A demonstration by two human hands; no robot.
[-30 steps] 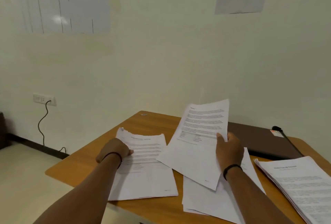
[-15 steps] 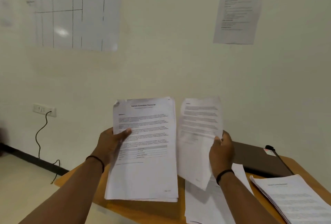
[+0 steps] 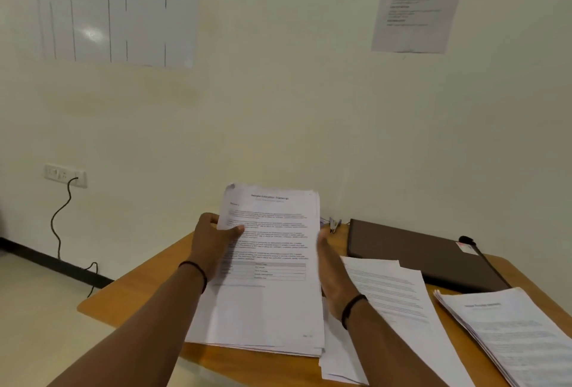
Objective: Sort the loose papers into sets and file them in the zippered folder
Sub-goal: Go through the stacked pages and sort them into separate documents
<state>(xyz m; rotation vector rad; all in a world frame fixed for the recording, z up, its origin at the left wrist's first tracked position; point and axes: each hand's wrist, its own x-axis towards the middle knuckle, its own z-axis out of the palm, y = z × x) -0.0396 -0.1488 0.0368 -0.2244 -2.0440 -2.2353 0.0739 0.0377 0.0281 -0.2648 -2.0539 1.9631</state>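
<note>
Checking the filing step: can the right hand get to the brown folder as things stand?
Probably yes. The zippered folder lies uncovered beyond the right hand, nothing between them, but that hand is braced flat against the held stack and must leave it first.

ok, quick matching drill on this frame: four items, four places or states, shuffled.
Items:
1. transcript stack
2. brown zippered folder
3. left hand
4. cable

Places or states:
A. plugged into the wall socket
B. lying shut at the table's far right
C. held up off the table between both hands
D. grips the stack's left edge, thumb on the front page

Pairs: 1-C, 2-B, 3-D, 4-A
</note>
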